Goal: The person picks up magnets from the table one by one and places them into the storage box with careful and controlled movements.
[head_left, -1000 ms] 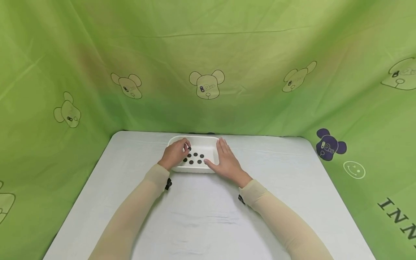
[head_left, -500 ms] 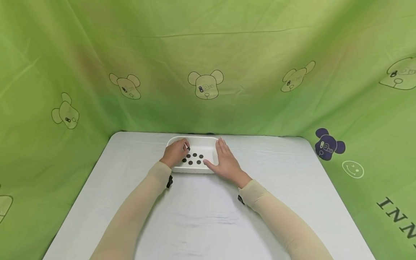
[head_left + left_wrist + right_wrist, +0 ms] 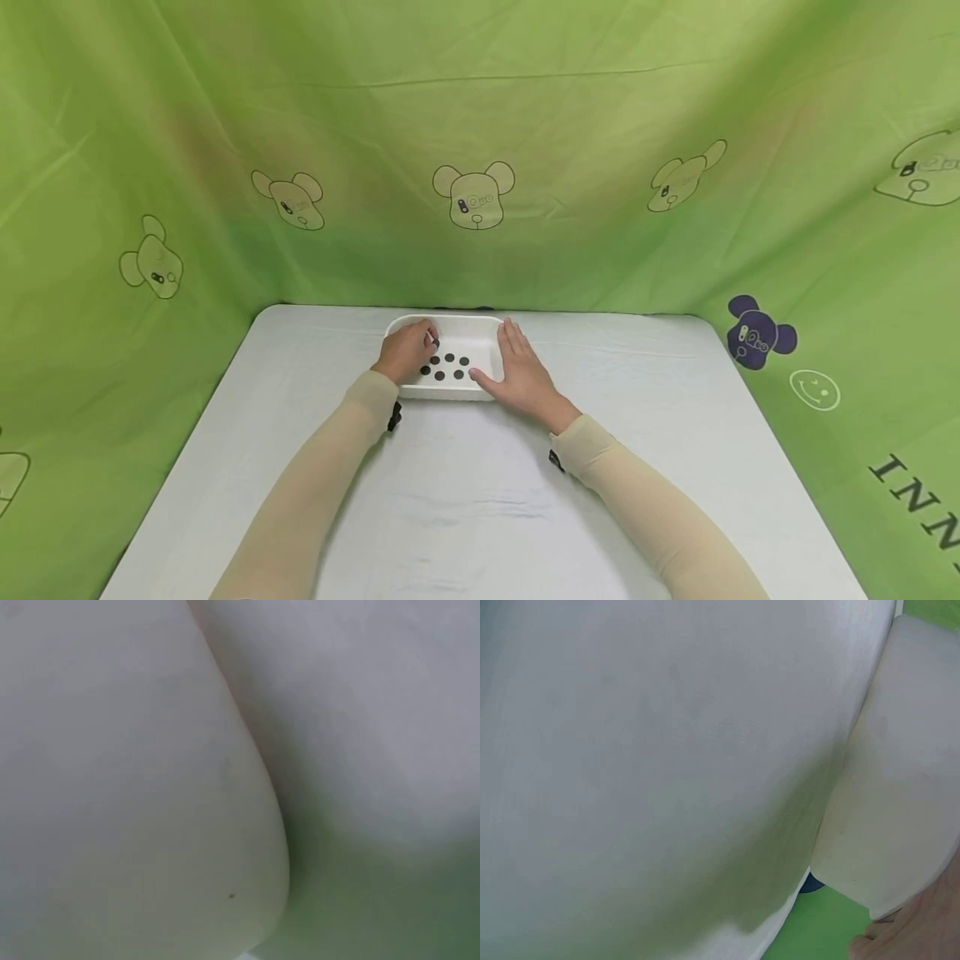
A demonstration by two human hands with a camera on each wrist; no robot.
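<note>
A white rectangular tray [image 3: 450,392] stands near the table's far edge, with several small black discs [image 3: 449,357] spread over its floor. My left hand [image 3: 405,350] reaches over the tray's left side, thumb and forefinger pinching one black disc [image 3: 436,342] above the rear of the group. The other fingers of that hand curl and are partly hidden. On the tray's right rim rests my right hand [image 3: 522,379], fingers straight and thumb spread inward near the discs. Neither wrist view shows the tray; the left one holds only a blurred sleeve [image 3: 135,780] and white cloth.
A white cloth covers the table [image 3: 480,517]. Green curtains [image 3: 480,100] with bear-head prints hang behind and along both sides. In the right wrist view a pale sleeve [image 3: 892,772] lies along the right edge.
My left wrist and forearm have shifted slightly to the right, while the fingertips stay at the same disc. My right hand, the tray and the other discs keep their places.
</note>
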